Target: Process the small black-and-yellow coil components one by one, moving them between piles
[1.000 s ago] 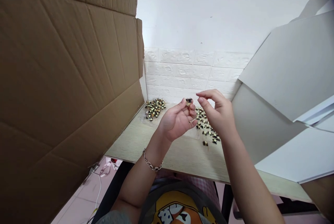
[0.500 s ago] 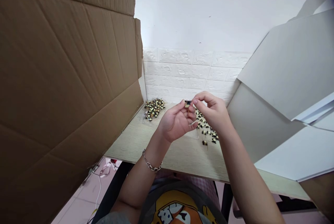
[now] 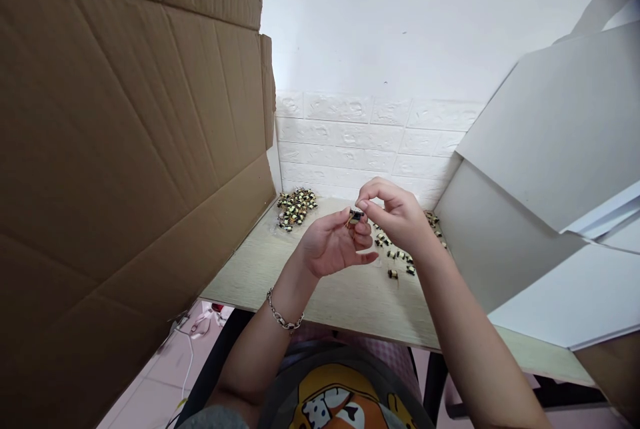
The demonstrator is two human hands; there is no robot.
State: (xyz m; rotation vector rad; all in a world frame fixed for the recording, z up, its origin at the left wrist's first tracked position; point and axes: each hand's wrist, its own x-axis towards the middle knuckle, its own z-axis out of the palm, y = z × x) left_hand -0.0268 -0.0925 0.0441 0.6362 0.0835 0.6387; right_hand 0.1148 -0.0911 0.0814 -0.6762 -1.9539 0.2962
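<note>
Here, we have our left hand [image 3: 333, 249] pinching a little coil [image 3: 355, 217] between thumb and fingers, up above the table [image 3: 260, 262]. Our right hand [image 3: 400, 215] has its thumb and pointing finger close together at the coil's top, but we can't tell if they pinch anything. We think the coil is light and hard, and its thin orange wires [image 3: 349, 221] could bend or snap, so we'd hold its hard ends. Its long way seems to go side to side, tipping down a bit to the right, with the wires hanging down
</note>
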